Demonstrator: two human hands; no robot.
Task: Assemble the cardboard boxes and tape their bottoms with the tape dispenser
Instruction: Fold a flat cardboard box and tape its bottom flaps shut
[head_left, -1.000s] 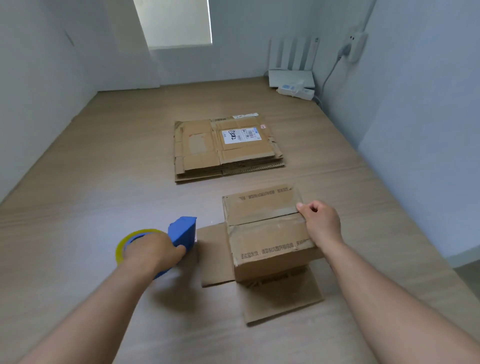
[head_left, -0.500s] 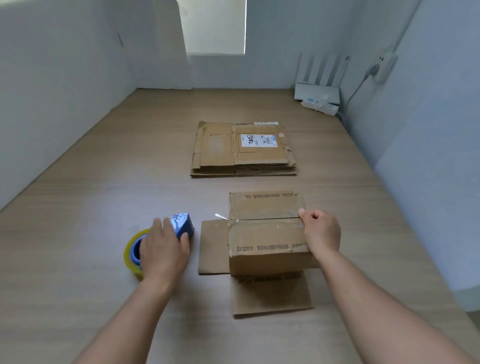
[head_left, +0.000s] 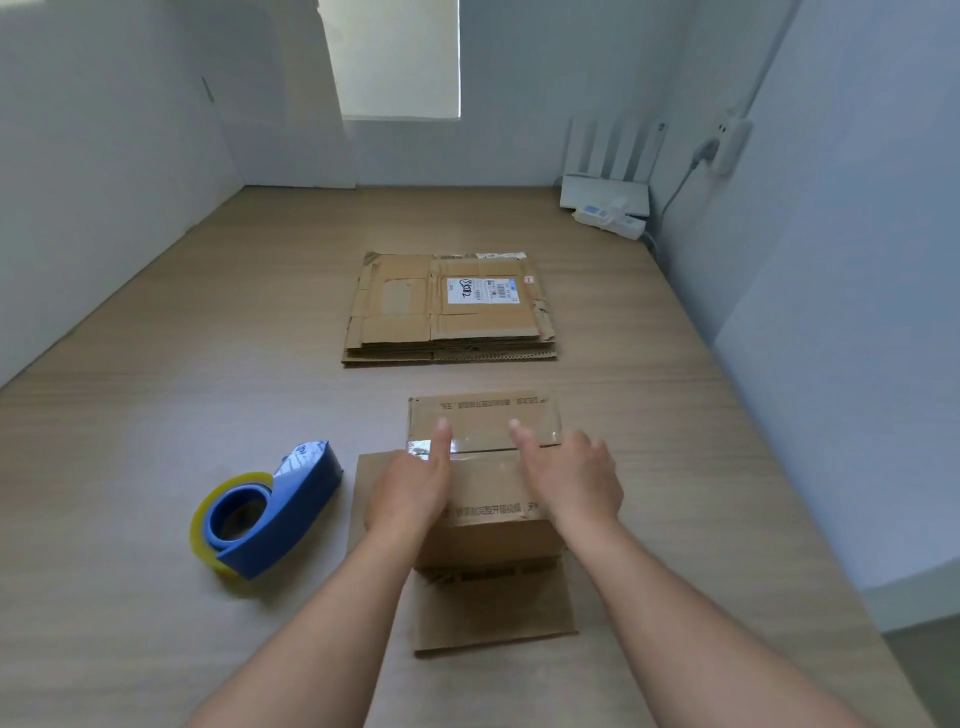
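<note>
Box (head_left: 488, 486) pressed flat-fingered by left hand (head_left: 410, 488) and right hand (head_left: 571, 483), Chinese print on flaps, tape dispenser (head_left: 291, 504) laid beside

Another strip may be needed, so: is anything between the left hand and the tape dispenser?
Nothing visible blocks it. The left hand rests on the box; the tape dispenser lies to its left, with only the box's flat side flap and bare table between.

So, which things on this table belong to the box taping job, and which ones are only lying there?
Job:
- cardboard box, with left hand and right hand flat on its taped seam
- tape dispenser beside it
- stack of flat boxes behind

Lying about:
- router
- power strip
- wall socket
</note>
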